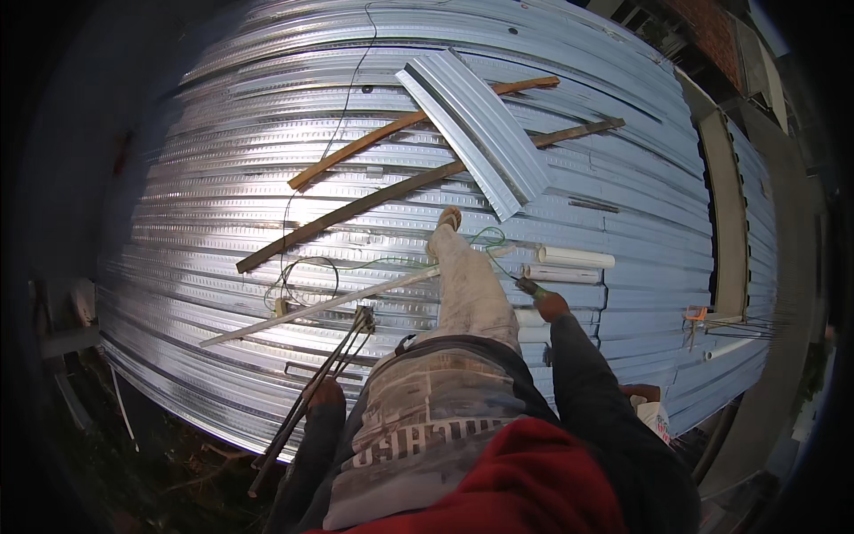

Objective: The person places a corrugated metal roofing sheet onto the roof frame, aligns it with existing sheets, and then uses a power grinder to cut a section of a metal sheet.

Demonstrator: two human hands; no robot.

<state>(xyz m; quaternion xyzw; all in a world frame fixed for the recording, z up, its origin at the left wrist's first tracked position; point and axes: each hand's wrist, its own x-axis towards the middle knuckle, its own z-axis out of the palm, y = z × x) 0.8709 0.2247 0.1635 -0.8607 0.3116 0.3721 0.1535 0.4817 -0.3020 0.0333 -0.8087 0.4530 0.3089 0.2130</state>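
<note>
My left hand [326,392] is closed round a bundle of long, thin metal rods [334,369], held slanting beside my left leg. The upper ends of the rods meet at a small yellowish lump. My right hand [552,307] is closed round a short tool [532,287] with a greenish grip and a thin dark tip; its exact kind cannot be told. Just beyond it lie white pipes [576,258]. A loose green cord [487,237] curls by my forward foot, and a long light metal strip [311,309] passes by that leg.
Ribbed metal decking [222,196] forms the floor. Two wooden beams [356,209] lie slantwise ahead, with a cut decking sheet [480,133] over them. A black cable loop [311,280] rests at left. On the right are a long opening [728,205] and an orange tool [695,314].
</note>
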